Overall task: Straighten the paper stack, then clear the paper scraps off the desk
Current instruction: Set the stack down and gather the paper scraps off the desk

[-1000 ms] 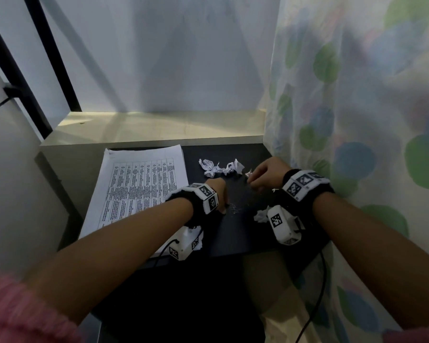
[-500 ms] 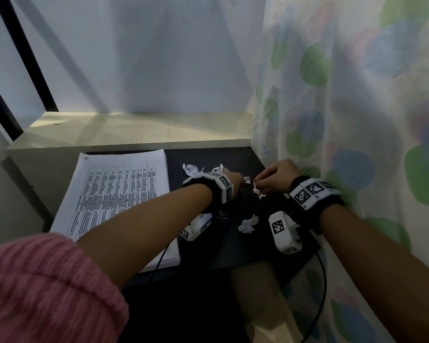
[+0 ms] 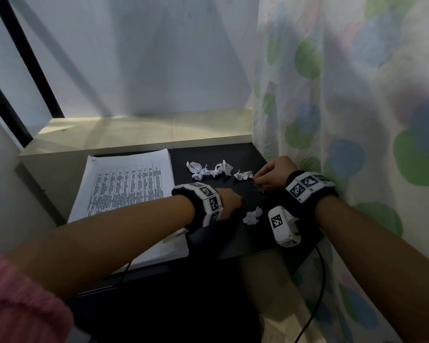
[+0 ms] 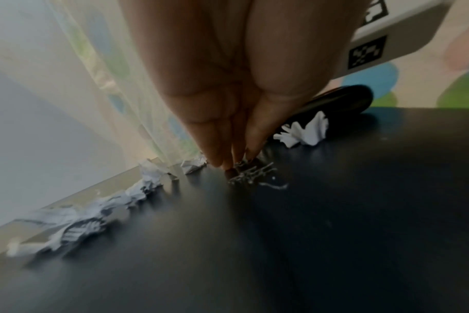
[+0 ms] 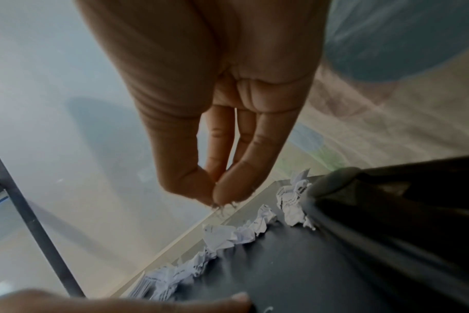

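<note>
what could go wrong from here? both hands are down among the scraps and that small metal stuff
1. The left hand touches a clump of tiny metal bits with its fingertips; they may scatter across the dark desk and be hard to spot.
2. The right hand pinches small bits above the desk; some could drop back.
3. The lone crumpled scrap lies between the wrists near the front edge; a forearm sweep might knock it off.

head: looking steeply down from above at the black bench filling mid-frame | left wrist: sitting close, facing along fingers at the bench | right wrist: hovering higher, facing the same way | all three sharing the crumpled scraps.
</note>
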A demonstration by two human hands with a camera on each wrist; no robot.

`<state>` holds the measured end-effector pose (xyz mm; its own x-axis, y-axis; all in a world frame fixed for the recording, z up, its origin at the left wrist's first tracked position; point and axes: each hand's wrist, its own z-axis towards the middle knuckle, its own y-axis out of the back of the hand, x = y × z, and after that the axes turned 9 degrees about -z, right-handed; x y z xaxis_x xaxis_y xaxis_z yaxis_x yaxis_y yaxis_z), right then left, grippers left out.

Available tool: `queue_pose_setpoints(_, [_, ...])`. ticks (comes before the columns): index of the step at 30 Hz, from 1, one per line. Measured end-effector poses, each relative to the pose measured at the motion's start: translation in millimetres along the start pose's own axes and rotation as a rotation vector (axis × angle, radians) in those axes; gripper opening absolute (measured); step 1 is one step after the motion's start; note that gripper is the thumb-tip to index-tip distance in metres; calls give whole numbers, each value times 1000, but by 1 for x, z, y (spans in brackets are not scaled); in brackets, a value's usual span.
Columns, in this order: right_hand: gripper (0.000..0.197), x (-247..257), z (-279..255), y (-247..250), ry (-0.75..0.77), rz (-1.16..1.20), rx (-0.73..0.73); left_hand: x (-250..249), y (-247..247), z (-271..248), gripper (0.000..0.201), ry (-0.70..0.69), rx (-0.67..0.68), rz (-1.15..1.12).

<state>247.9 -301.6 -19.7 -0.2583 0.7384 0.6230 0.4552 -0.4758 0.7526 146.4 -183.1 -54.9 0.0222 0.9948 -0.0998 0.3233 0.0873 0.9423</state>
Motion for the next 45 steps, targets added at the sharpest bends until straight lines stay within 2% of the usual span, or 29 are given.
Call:
queue_pose_setpoints(4, [16,10,-8,-12,34,-61,37,17,-11,-20,36,19,67,-104])
queue_pose_setpoints(6, [16,14,-10,-20,47,-70,58,24,-9,-27,38,85,30,-170])
queue_pose_setpoints(9, [19,19,-14,-26,58,-72,80,29,-6,-33,48,108,-86,-178])
queue_pose_setpoints(11, [21,22,-16,-26,60,-66,87,32,-4,-33,50,169,-68,-187])
queue_pose_setpoints(14, [24,21,-13,-23,55,-71,66,30,-5,-27,46,209,-30,-256])
queue_pose_setpoints(17, [29,15,-10,-21,46,-61,47,22,-6,-18,41,197,-72,-342])
queue_pose_setpoints(27, [21,4,-11,-15,46,-79,67,13,2,-6,34,194,-58,-427])
queue_pose_setpoints(33, [20,3,-14,-21,29,-27,96,11,5,-7,26,250,-48,-447])
queue_pose_setpoints(35, [18,3,-16,-22,28,-7,104,13,6,-5,17,268,-32,-453])
queue_pose_setpoints(36, [17,4,-17,-21,31,-1,107,14,7,-3,6,276,-10,-487])
queue_pose_setpoints(39, [16,4,-19,-21,38,1,107,24,3,4,25,291,25,-560])
queue_pose_setpoints(41, [15,4,-20,-21,40,-8,108,30,0,3,21,305,39,-648])
queue_pose_setpoints(43, [15,3,-20,-21,41,-14,113,30,0,1,7,285,42,-670])
queue_pose_setpoints(45, [15,3,-20,-21,35,-18,112,30,-2,-1,9,265,30,-646])
